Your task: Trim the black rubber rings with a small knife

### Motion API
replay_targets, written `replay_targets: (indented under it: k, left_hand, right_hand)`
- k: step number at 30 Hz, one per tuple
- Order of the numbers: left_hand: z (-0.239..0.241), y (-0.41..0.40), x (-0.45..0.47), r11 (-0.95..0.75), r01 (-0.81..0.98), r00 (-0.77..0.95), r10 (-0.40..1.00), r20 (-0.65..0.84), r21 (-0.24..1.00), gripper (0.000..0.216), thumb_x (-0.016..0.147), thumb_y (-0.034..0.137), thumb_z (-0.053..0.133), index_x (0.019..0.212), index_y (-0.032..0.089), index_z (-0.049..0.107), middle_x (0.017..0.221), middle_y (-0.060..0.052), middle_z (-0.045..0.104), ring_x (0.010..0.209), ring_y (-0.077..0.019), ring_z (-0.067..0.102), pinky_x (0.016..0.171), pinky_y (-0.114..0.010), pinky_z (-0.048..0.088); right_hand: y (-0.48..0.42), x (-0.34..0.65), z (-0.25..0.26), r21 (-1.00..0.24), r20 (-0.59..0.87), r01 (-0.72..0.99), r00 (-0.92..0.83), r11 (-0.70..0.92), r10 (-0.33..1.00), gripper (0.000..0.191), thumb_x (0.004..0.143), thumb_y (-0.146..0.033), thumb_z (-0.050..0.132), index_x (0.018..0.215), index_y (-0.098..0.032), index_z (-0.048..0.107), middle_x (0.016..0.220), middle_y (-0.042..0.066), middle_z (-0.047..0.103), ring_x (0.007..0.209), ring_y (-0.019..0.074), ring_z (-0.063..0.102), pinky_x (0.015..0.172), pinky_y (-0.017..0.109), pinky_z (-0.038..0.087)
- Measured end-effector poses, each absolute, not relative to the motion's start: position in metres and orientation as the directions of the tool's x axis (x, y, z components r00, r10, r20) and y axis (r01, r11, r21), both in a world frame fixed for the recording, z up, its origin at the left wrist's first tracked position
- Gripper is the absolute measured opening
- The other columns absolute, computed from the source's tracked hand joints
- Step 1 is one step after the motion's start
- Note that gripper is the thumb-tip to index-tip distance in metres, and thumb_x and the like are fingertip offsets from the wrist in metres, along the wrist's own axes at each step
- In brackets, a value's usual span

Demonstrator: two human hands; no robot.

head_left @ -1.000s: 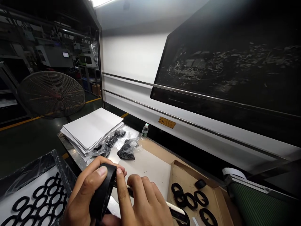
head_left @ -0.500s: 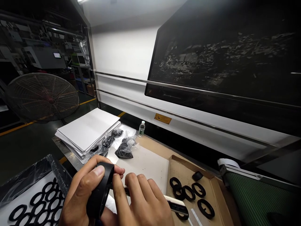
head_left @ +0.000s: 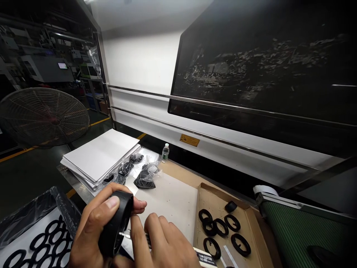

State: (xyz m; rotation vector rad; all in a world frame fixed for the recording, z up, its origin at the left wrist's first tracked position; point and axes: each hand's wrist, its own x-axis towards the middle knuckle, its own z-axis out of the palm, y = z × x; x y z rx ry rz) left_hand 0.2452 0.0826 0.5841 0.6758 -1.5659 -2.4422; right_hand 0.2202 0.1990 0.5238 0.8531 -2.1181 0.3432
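Two hands work low at 6 o'clock. Left hand point(head_left: 93, 229) grips a black ring part point(head_left: 115, 223) edge-on, thumb over its rim, fingers point(head_left: 138, 204) curled round the far side. Right hand point(head_left: 164, 242) closed around a cutter point(head_left: 205, 257), its thin blade touching the ring's inner edge; white-and-black handle sticks out toward 4 o'clock, partly hidden by the hand.

Just beyond the hands, white sheet point(head_left: 170, 201) lies flat on the table point(head_left: 182, 172). At 4 o'clock of the hands, a shallow cardboard tray point(head_left: 252, 227) holds several loose black rings point(head_left: 220, 227) and one small black piece near its far wall. At 8 o'clock, a plastic-lined tray point(head_left: 60, 203) carries more black rings laid on white.

Toward 11 o'clock: clear bags of black parts point(head_left: 143, 178), touching a stack of white boards point(head_left: 100, 156). Small water bottle point(head_left: 165, 152) stands upright at 12 o'clock by the table's back edge. Green belt point(head_left: 301, 238) at 3 o'clock. Large machine with dark window point(head_left: 264, 70) fills the background; floor fan point(head_left: 43, 117) far off at 10 o'clock.
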Motion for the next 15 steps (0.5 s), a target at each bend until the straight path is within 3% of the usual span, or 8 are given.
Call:
replay_targets:
  k: [1,3,5,6,8,10,13,15]
  left_hand:
    - [0.581,0.08,0.244,-0.418,-0.076,-0.897,-0.367,-0.245,0.905,0.034,0.078,0.052,0.051,0.082,0.021,0.064,0.079,-0.007,0.072,0.082,-0.0247,0.061,0.073,-0.033,0.05]
    - [0.572,0.076,0.242,-0.403,-0.034,-0.906,-0.373,-0.198,0.914,0.032,0.081,0.05,0.05,0.085,0.022,0.065,0.09,-0.005,0.072,0.094,-0.0247,0.059,0.082,-0.032,0.047]
    - [0.559,0.072,0.244,-0.385,-0.01,-0.905,-0.388,-0.172,0.923,0.031,0.082,0.049,0.05,0.086,0.022,0.064,0.113,-0.004,0.068,0.103,-0.025,0.057,0.088,-0.032,0.044]
    - [0.552,0.07,0.247,-0.361,-0.009,-0.906,-0.391,-0.16,0.932,0.03,0.083,0.048,0.051,0.087,0.022,0.064,0.122,-0.003,0.063,0.101,-0.0235,0.056,0.087,-0.032,0.044]
    - [0.534,0.064,0.252,-0.307,-0.016,-0.908,-0.394,-0.142,0.952,0.027,0.084,0.048,0.052,0.089,0.023,0.062,0.125,-0.002,0.058,0.091,-0.0184,0.055,0.08,-0.03,0.044]
    - [0.511,0.054,0.258,-0.284,-0.046,-0.894,-0.417,-0.167,0.958,0.027,0.082,0.048,0.054,0.084,0.022,0.06,0.1,-0.003,0.062,0.079,-0.017,0.056,0.07,-0.029,0.046]
    - [0.462,0.031,0.265,-0.354,-0.21,-0.837,-0.416,-0.354,0.911,0.03,0.081,0.049,0.051,0.067,0.022,0.054,0.059,0.0,0.056,0.045,-0.0163,0.051,0.039,-0.028,0.038]
    - [0.422,0.017,0.277,-0.394,-0.335,-0.75,-0.439,-0.495,0.856,0.035,0.081,0.052,0.049,0.067,0.021,0.057,0.053,0.0,0.056,0.035,-0.0152,0.047,0.034,-0.027,0.033]
  right_hand:
    - [0.2,0.217,0.522,-0.04,0.749,-0.679,-0.506,0.733,-0.428,0.044,0.097,-0.045,0.034,0.108,-0.019,0.066,0.066,0.002,0.055,0.053,0.0187,0.049,0.051,0.034,0.027]
    - [0.201,0.208,0.52,-0.377,0.624,-0.672,-0.693,0.638,-0.361,0.05,0.096,-0.059,0.032,0.113,-0.024,0.063,0.072,0.0,0.056,0.055,0.0157,0.051,0.049,0.03,0.031]
    - [0.196,0.202,0.518,-0.795,0.315,-0.485,-0.843,0.364,-0.435,0.042,0.09,-0.061,0.048,0.105,-0.024,0.06,0.068,-0.004,0.049,0.053,0.0107,0.044,0.047,0.024,0.03]
    - [0.19,0.201,0.516,-0.921,0.162,-0.318,-0.84,0.227,-0.517,0.038,0.087,-0.057,0.055,0.1,-0.022,0.059,0.067,-0.006,0.045,0.053,0.0092,0.041,0.048,0.022,0.03]
    - [0.175,0.202,0.501,-0.996,0.0,-0.053,-0.779,0.066,-0.627,0.033,0.084,-0.051,0.062,0.091,-0.019,0.056,0.067,-0.006,0.046,0.058,0.0091,0.042,0.052,0.02,0.035]
    - [0.159,0.208,0.467,-1.0,-0.027,0.015,-0.773,0.025,-0.634,0.033,0.084,-0.051,0.06,0.087,-0.019,0.055,0.074,-0.002,0.055,0.066,0.0122,0.051,0.06,0.023,0.043]
    - [0.141,0.217,0.389,-0.984,-0.115,-0.007,-0.731,0.176,-0.672,0.042,0.086,-0.062,0.053,0.08,-0.02,0.056,0.06,-0.001,0.058,0.056,0.0157,0.055,0.056,0.028,0.042]
    - [0.134,0.225,0.336,-0.943,-0.206,-0.04,-0.708,0.33,-0.675,0.053,0.085,-0.071,0.044,0.072,-0.022,0.056,0.051,0.0,0.058,0.047,0.0176,0.053,0.051,0.03,0.039]
